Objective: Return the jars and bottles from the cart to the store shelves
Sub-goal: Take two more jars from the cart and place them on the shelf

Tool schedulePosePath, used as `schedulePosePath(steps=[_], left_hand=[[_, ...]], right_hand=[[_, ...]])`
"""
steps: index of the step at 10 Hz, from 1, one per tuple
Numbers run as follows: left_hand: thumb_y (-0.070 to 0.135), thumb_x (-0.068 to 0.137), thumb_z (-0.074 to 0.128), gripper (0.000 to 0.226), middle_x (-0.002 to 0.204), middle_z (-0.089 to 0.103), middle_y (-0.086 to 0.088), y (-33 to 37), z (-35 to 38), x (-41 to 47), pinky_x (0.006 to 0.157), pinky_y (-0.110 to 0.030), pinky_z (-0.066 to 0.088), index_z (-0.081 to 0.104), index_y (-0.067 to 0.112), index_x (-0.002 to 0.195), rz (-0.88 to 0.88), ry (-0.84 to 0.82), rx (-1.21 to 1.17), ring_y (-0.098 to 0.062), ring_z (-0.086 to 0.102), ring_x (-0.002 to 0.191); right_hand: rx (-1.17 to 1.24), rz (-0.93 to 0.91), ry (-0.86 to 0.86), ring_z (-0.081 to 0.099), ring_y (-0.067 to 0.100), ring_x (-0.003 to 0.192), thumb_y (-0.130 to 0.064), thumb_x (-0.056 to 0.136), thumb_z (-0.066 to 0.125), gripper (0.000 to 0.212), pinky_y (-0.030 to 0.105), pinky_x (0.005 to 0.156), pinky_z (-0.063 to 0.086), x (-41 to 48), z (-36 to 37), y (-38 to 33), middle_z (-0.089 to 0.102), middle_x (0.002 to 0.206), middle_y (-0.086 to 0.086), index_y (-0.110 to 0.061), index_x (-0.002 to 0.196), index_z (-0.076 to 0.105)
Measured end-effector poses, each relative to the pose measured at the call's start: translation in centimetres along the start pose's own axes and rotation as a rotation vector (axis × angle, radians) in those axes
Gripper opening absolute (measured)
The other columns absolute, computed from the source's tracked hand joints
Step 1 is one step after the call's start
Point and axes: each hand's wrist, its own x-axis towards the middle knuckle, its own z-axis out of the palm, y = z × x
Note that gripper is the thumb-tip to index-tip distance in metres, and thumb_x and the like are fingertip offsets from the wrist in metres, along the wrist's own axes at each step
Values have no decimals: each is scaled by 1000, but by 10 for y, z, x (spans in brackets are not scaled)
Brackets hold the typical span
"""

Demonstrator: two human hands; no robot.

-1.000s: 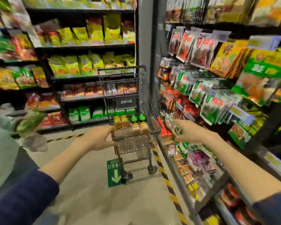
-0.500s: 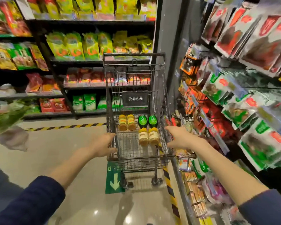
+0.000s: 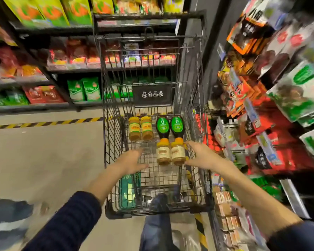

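Note:
A black wire cart (image 3: 114, 180) stands right in front of me. In its basket lie two yellow-lidded jars (image 3: 140, 128) at the far left, two dark bottles with green labels (image 3: 169, 126) at the far right, and two pale jars with orange lids (image 3: 170, 153) nearer to me. My left hand (image 3: 132, 161) reaches into the basket with fingers spread, left of the pale jars, holding nothing. My right hand (image 3: 200, 155) is inside the basket too, fingers straight, beside or touching the right pale jar.
Shelves of hanging snack packets (image 3: 272, 98) crowd the right side, close to the cart. A shelf unit (image 3: 65, 67) with bagged goods runs across the far side. A yellow-black floor stripe (image 3: 43, 123) crosses the tiled floor at left. My leg (image 3: 158, 220) shows below the cart.
I have closed in on the cart. Both hands left its near rim and moved forward into the basket toward the pale jars.

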Motion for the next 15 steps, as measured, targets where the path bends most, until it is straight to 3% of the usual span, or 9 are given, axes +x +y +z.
schedulePosePath(steps=[3,4,5,6,7,9,12,13,15], left_hand=[[43,85,63,81,149,33,-12,-14,45,143,104,-27,32,25,2,144,-188,-215,-285,-26,37,134],[44,85,64,80,135,45,-15,-18,65,168,90,-29,41,28,-2,139,-297,-290,-358,-29,48,121],[33,89,62,60,98,59,-12,-14,85,189,62,-24,47,40,-3,132,-347,-298,-463,-24,58,88],[22,85,67,64,86,58,-5,-11,103,206,44,-6,39,38,-9,133,-414,-298,-587,-18,54,75],[38,83,67,60,68,51,0,-16,119,213,46,-4,37,51,-6,120,-421,-237,-579,-10,49,60],[32,77,73,50,109,62,-1,-8,149,220,89,-32,48,52,16,119,-408,-182,-867,-19,60,102],[10,75,75,45,100,62,2,7,128,220,56,-7,48,57,10,116,-443,-206,-1071,-10,60,88],[12,80,71,36,89,54,6,8,111,212,80,-19,41,53,14,110,-472,-264,-1116,-10,49,88],[15,74,77,32,101,65,4,-15,88,182,84,-20,44,56,31,91,-445,-287,-1104,-13,58,100]], right_hand=[[198,101,11,57,24,112,-15,78,73,51,32,93,43,112,22,44,62,121,19,0,123,55],[203,177,-43,49,27,125,-31,74,74,78,39,100,43,143,53,76,49,138,12,-14,141,37],[295,189,-80,62,27,105,-13,87,64,40,21,80,44,157,52,73,65,113,11,-8,125,51],[133,172,-138,48,32,122,-14,87,62,49,32,98,38,169,68,82,51,132,17,-3,132,46],[271,173,-90,43,29,128,-17,85,65,59,27,97,36,175,74,85,46,136,12,-7,138,39],[409,162,-20,57,18,107,-17,75,69,58,24,83,46,179,86,84,57,120,3,-21,128,48],[382,146,14,55,19,112,-14,75,71,61,21,89,42,178,95,87,56,123,6,-15,131,47],[371,187,13,56,17,108,-21,71,73,60,29,91,48,183,102,92,57,118,3,-20,127,49],[343,339,19,64,21,91,-33,62,73,60,34,76,56,202,127,106,62,106,3,-28,118,50]])
